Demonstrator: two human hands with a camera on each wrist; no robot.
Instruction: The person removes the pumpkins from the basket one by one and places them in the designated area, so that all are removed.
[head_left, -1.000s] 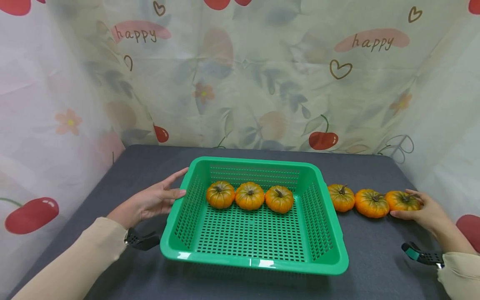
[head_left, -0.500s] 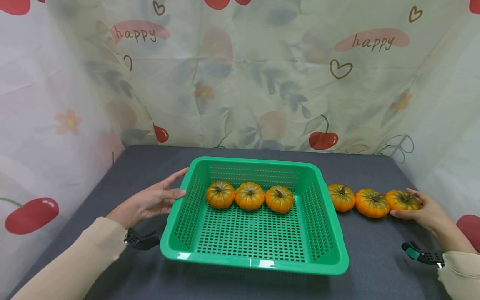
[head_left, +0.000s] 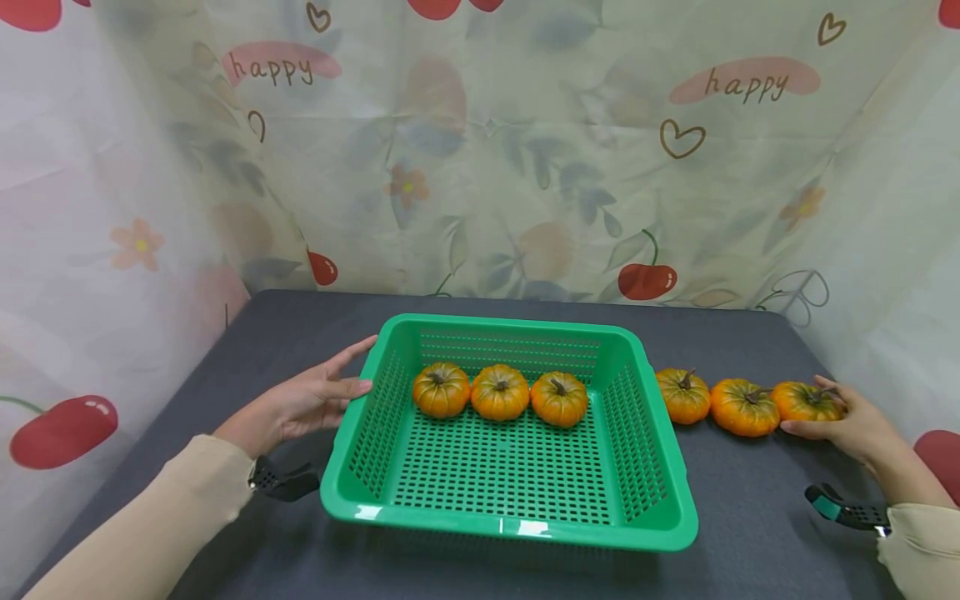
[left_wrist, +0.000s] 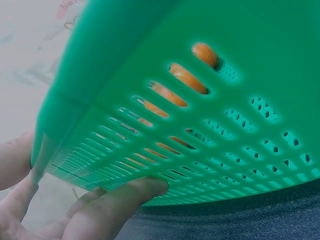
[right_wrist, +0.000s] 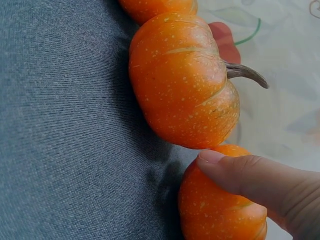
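Observation:
A green perforated plastic basket (head_left: 501, 527) stands in the middle of the table with a row of three small orange pumpkins (head_left: 499, 392) inside. My left hand (head_left: 303, 398) holds its left rim. In the left wrist view, fingers (left_wrist: 117, 205) lie against the outer slotted wall. Right of the basket, three more pumpkins sit in a row: one beside the wall (head_left: 683, 396), a middle one (head_left: 744, 407) and the outermost pumpkin (head_left: 805, 402). My right hand (head_left: 855, 423) grips that outermost one, its thumb (right_wrist: 240, 175) across the near side; the other fingers are mostly hidden behind.
Dark grey cloth covers the table (head_left: 322, 321). A patterned curtain (head_left: 495, 167) hangs behind the table and along both sides. Dark straps circle both wrists, the left strap (head_left: 285, 481) close to the basket's left side.

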